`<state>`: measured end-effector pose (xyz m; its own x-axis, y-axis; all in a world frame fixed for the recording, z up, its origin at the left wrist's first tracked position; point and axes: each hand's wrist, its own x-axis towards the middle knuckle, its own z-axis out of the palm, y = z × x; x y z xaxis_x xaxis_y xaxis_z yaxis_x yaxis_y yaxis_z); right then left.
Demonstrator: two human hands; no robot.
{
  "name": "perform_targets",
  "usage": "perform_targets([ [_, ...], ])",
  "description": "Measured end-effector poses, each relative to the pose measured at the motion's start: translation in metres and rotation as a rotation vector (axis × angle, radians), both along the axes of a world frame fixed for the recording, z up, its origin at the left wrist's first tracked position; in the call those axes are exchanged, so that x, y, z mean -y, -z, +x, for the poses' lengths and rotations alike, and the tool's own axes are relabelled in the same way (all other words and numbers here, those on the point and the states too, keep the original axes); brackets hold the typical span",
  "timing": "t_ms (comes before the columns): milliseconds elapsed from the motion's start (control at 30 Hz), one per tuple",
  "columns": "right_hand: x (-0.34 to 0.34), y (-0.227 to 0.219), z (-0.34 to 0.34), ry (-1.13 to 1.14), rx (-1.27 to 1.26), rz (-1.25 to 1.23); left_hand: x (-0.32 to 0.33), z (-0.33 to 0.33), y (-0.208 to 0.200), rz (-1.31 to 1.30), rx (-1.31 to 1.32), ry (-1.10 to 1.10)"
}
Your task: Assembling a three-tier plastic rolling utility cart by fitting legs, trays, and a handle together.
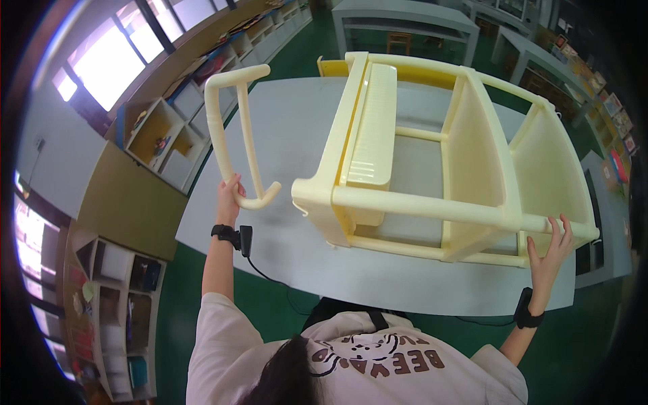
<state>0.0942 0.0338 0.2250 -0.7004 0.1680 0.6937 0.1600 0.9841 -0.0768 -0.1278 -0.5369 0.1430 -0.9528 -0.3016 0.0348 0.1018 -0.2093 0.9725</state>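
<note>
1. Pale grey, matte, rectangular surface [283,128] with rounded corners, set on a dark green floor [202,270]; edges bowed by the lens.
2. Bright windows [108,61] at upper left above a long run of white cubby shelving [169,135] with wooden tops; a second white shelf unit [115,304] at lower left.
3. More grey tables [405,20] at the far side; a small wooden stool beneath one of them.
4. Cream-yellow moulded plastic shelf frame [439,155] lying tipped on its side on the surface, well right of centre: smooth round tubes, flat glossy divider panels, one ribbed panel facing up, a deeper yellow part along the far and under sides.
5. Cream-yellow bent plastic tube handle [233,128], roughly U-shaped with one hooked end, held upright above the left part of the surface, apart from the shelf frame.
6. Left hand [228,196]: grip closed around the lower bend of the tube handle; black wristband with a cable at the wrist.
7. Right hand [550,253]: fingers spread and straight, fingertips against the near right tube end of the shelf frame, not wrapped around it; black wristband at the wrist.
</note>
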Motion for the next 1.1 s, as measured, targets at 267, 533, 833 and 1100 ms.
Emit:
perform_targets([
  [267, 0.136, -0.061, 0.002, -0.094, -0.12, -0.247, 0.009, -0.079, 0.037, -0.113, -0.005, 0.339],
  [533, 0.278, -0.054, -0.103, -0.164, 0.056, -0.166, -0.006, -0.124, 0.068, -0.2, -0.036, 0.457],
  [833, 0.346, -0.017, -0.126, -0.037, 0.269, -0.045, -0.02, -0.123, 0.096, -0.139, 0.021, 0.366],
  [1100, 0.35, -0.012, -0.104, -0.06, 0.192, -0.119, -0.024, -0.124, 0.094, -0.099, -0.047, 0.357],
])
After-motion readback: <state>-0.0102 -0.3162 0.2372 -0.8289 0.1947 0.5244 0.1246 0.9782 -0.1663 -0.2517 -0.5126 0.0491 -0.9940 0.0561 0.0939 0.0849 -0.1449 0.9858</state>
